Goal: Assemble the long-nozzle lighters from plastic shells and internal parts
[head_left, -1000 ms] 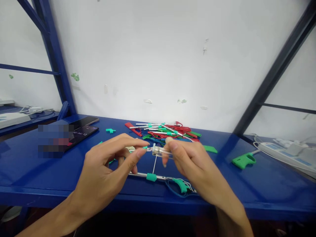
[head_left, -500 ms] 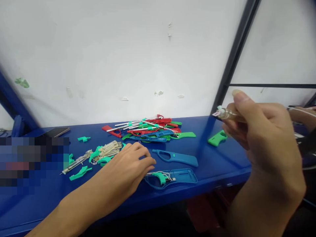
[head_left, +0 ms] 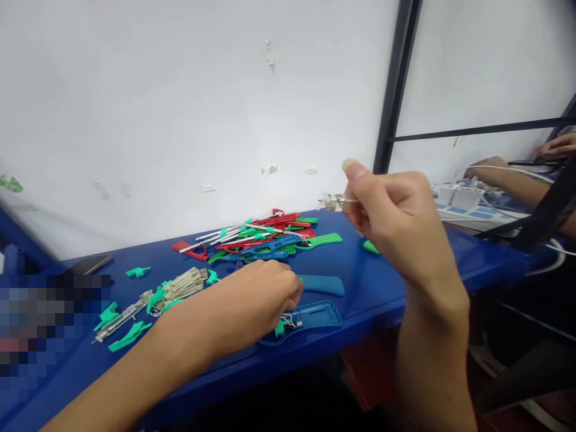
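My right hand is raised above the table, fingers closed around a clear lighter fuel tank whose valve end points left. My left hand hovers low over a blue lighter shell half, fingers curled down; whatever they grip is hidden. In that shell sit a green trigger and white wires. Just behind lies a second blue shell half, partly covered by my left hand. Clear fuel tanks and loose green triggers lie to the left.
A pile of red, green and blue lighter shells with metal tubes lies near the wall. A phone rests at the left. Beyond a dark post are white plugs, cables and another person's arm.
The view has swung to the right. My right hand still holds the fuel tank, now turned with its valve tip showing. The fingers of my left hand have curled in more over the blue shell.
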Action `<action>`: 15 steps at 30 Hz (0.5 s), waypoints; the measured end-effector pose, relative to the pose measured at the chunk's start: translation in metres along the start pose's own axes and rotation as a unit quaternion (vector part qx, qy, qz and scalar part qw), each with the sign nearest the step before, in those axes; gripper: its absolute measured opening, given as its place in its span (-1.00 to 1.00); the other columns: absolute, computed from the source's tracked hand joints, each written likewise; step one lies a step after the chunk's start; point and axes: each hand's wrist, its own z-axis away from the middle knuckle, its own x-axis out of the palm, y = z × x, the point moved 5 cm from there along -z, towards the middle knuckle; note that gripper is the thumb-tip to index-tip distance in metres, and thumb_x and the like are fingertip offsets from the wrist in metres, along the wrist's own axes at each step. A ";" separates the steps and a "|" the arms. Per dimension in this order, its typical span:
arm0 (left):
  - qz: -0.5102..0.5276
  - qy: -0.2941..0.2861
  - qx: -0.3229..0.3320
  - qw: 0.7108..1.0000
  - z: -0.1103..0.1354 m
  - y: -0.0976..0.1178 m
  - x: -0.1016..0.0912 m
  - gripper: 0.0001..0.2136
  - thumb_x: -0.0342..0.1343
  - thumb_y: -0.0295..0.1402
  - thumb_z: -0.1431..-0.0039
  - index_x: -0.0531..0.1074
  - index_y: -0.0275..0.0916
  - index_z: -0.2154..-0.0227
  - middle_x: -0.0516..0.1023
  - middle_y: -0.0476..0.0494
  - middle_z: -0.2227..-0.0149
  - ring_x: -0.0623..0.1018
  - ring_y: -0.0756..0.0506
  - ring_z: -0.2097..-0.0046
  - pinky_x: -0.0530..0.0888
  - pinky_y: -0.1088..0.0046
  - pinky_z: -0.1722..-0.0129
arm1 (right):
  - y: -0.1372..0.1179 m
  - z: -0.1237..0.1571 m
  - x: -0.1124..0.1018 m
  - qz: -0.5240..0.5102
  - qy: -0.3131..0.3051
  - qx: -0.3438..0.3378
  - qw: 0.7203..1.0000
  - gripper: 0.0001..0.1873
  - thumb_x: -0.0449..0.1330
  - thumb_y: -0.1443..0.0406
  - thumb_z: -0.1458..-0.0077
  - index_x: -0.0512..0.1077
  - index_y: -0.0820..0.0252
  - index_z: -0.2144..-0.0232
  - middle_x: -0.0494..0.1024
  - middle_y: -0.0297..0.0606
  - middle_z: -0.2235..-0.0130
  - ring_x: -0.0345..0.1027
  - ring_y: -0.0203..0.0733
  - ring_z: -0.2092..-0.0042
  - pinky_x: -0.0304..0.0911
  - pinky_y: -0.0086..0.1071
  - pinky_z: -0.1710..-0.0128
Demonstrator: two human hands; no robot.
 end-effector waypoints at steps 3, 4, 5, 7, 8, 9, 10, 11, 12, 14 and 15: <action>-0.007 -0.031 0.000 0.999 -0.008 0.004 -0.008 -0.77 0.07 -0.65 -0.29 0.48 -0.20 0.37 0.51 -0.03 0.32 0.48 -0.09 0.32 0.28 0.40 0.39 | -0.001 0.000 0.003 0.007 -0.007 -0.003 1.000 -0.31 0.08 0.05 -0.48 0.16 0.10 0.71 0.12 -0.41 0.66 0.00 -0.32 0.58 -0.05 -0.28 0.54; -0.016 -0.039 0.008 0.999 -0.010 0.006 -0.010 -0.77 0.07 -0.66 -0.27 0.48 -0.20 0.38 0.51 -0.03 0.32 0.47 -0.08 0.33 0.26 0.41 0.41 | -0.001 0.000 0.004 0.009 -0.009 -0.003 1.000 -0.32 0.08 0.04 -0.48 0.18 0.10 0.70 0.13 -0.41 0.66 0.00 -0.31 0.58 -0.06 -0.28 0.53; -0.023 -0.046 0.017 0.999 -0.012 0.009 -0.011 -0.76 0.08 -0.68 -0.25 0.47 -0.20 0.39 0.51 -0.02 0.33 0.46 -0.08 0.34 0.25 0.41 0.41 | -0.002 0.000 0.004 0.011 -0.010 -0.003 1.000 -0.32 0.08 0.03 -0.47 0.19 0.10 0.70 0.14 -0.41 0.65 0.01 -0.31 0.58 -0.06 -0.28 0.53; -0.028 -0.065 0.019 0.997 -0.017 0.012 -0.011 -0.75 0.09 -0.71 -0.21 0.46 -0.20 0.41 0.51 -0.02 0.35 0.46 -0.07 0.35 0.25 0.43 0.42 | -0.002 0.000 0.005 0.013 -0.011 -0.006 1.000 -0.32 0.09 0.00 -0.46 0.19 0.10 0.69 0.14 -0.41 0.65 0.01 -0.31 0.57 -0.07 -0.28 0.53; -0.025 -0.074 0.017 0.997 -0.019 0.012 -0.011 -0.74 0.10 -0.72 -0.19 0.47 -0.20 0.41 0.52 -0.01 0.35 0.48 -0.07 0.34 0.26 0.43 0.42 | -0.002 0.000 0.005 0.012 -0.012 -0.009 1.000 -0.32 0.09 -0.02 -0.46 0.18 0.10 0.69 0.14 -0.41 0.65 0.01 -0.32 0.57 -0.07 -0.28 0.53; -0.018 -0.083 0.014 0.996 -0.020 0.013 -0.010 -0.74 0.11 -0.72 -0.17 0.49 -0.19 0.40 0.54 -0.01 0.34 0.50 -0.07 0.32 0.27 0.44 0.41 | -0.002 0.000 0.005 0.012 -0.014 -0.011 1.000 -0.31 0.09 -0.02 -0.46 0.18 0.11 0.69 0.13 -0.42 0.65 0.00 -0.32 0.57 -0.07 -0.28 0.52; -0.011 -0.089 0.012 0.996 -0.022 0.012 -0.009 -0.74 0.11 -0.72 -0.16 0.51 -0.18 0.38 0.56 -0.01 0.32 0.52 -0.08 0.30 0.28 0.44 0.40 | -0.002 0.000 0.005 0.012 -0.018 -0.013 1.000 -0.31 0.09 -0.02 -0.46 0.17 0.11 0.69 0.13 -0.42 0.65 0.00 -0.33 0.57 -0.07 -0.28 0.52; -0.007 -0.093 0.012 0.996 -0.023 0.012 -0.008 -0.73 0.11 -0.72 -0.15 0.52 -0.18 0.36 0.57 -0.01 0.32 0.53 -0.08 0.29 0.29 0.44 0.39 | -0.002 0.000 0.006 0.012 -0.020 -0.015 1.000 -0.31 0.08 -0.02 -0.46 0.17 0.11 0.69 0.13 -0.42 0.65 0.00 -0.33 0.57 -0.07 -0.28 0.52; -0.007 -0.094 0.014 0.995 -0.023 0.012 -0.007 -0.73 0.11 -0.71 -0.15 0.53 -0.17 0.36 0.58 -0.01 0.31 0.54 -0.09 0.29 0.29 0.43 0.40 | -0.002 0.000 0.006 0.014 -0.022 -0.016 1.000 -0.31 0.08 -0.01 -0.46 0.17 0.11 0.69 0.13 -0.42 0.65 0.00 -0.32 0.57 -0.07 -0.27 0.52; -0.020 -0.093 0.024 0.995 -0.024 0.012 -0.005 -0.74 0.12 -0.71 -0.12 0.50 -0.17 0.37 0.58 -0.02 0.32 0.55 -0.11 0.30 0.30 0.40 0.40 | -0.003 0.000 0.006 0.018 -0.026 -0.016 0.999 -0.33 0.08 0.01 -0.47 0.17 0.11 0.68 0.14 -0.42 0.65 0.01 -0.32 0.57 -0.07 -0.26 0.51; -0.031 -0.092 0.031 0.995 -0.023 0.012 -0.004 -0.74 0.13 -0.72 -0.10 0.48 -0.17 0.39 0.58 -0.02 0.34 0.54 -0.11 0.31 0.30 0.38 0.41 | -0.003 0.001 0.006 0.019 -0.028 -0.016 0.999 -0.33 0.08 0.02 -0.47 0.17 0.11 0.68 0.14 -0.42 0.65 0.01 -0.31 0.57 -0.07 -0.26 0.51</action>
